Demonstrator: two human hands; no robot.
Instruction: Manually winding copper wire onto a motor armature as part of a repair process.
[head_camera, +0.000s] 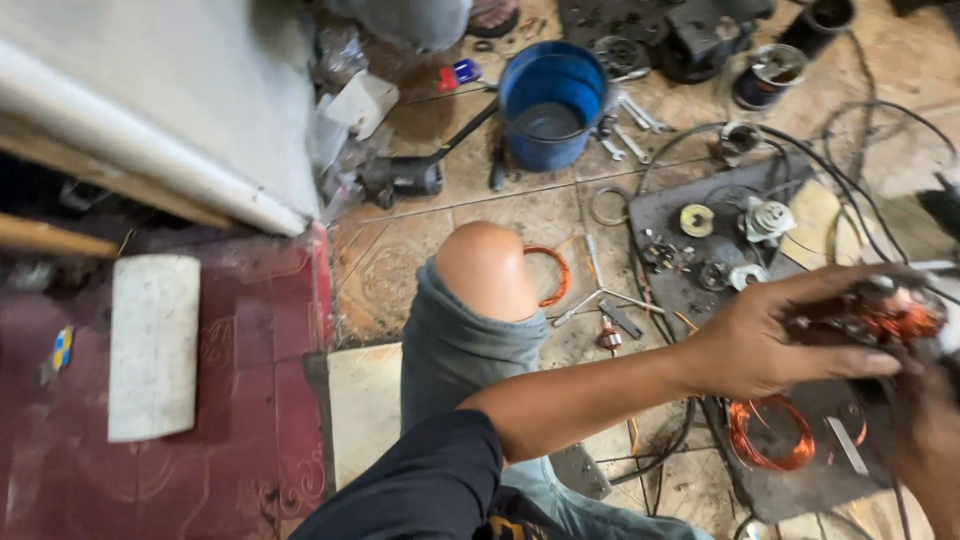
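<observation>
Dark-sleeved, our left hand (760, 345) curls its grip around a small motor winding (895, 320) of copper wire, held in the air above a grey mat (665, 215) on the floor. Our right hand (925, 435) comes in from below the winding, blurred at the frame edge; we cannot tell how its grip is set. Beneath the winding lies a loose copper coil (770, 435), with a bare knee (485, 265) left of the mat. We judge the fine wire could snag or kink if pulled hard, and small parts could scatter from the mat. Beyond the mat stands a blue bucket (550, 100) among wrenches (630, 125) on stained beige floor tiles (505, 215). A red-tiled step (250, 360) lies left of the knee, bearing a white slab (152, 345).
</observation>
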